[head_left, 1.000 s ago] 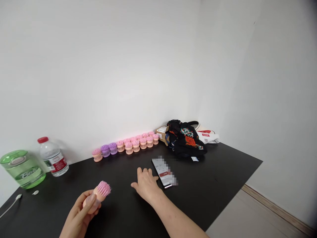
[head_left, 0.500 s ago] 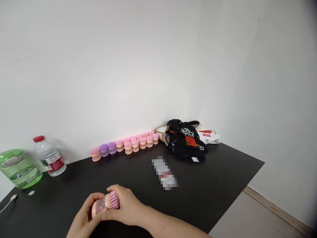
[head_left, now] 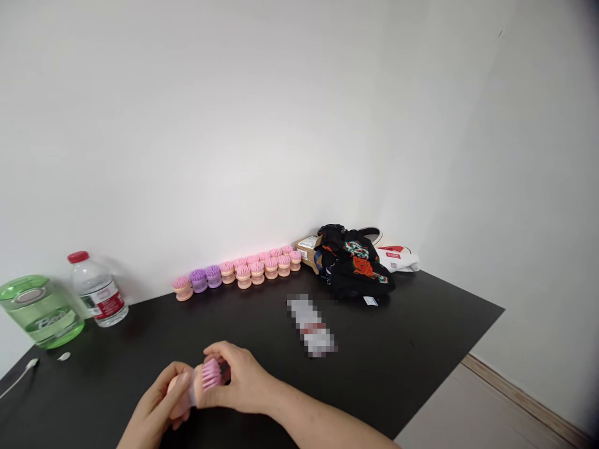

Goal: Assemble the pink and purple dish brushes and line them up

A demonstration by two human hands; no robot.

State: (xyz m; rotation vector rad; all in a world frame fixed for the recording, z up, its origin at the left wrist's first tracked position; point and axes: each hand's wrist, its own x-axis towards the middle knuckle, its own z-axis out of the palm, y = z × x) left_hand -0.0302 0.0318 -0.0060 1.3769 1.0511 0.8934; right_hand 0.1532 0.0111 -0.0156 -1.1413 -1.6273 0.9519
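Observation:
A peach-coloured brush with pink bristles [head_left: 204,383] is held low over the black table, between both hands. My left hand [head_left: 156,399] wraps its rounded peach body. My right hand [head_left: 238,377] closes over the bristle end from the right, partly hiding the bristles. A pixelated phone [head_left: 311,324] lies on the table ahead of my right hand, not touching it. Along the wall stands a row of several similar brushes [head_left: 257,271], mostly pink-bristled, with purple-bristled ones [head_left: 202,280] toward the left end.
The black table [head_left: 374,355] has its corner and edge at right, above a tiled floor. A green jar [head_left: 42,312], red-capped water bottle [head_left: 98,290] and white cable [head_left: 19,380] sit at left. A black patterned bag [head_left: 353,265], cardboard box [head_left: 306,249] and white package [head_left: 395,259] sit at back right.
My right hand has moved left from beside the phone and closed on the brush. The brush has turned slightly between my hands.

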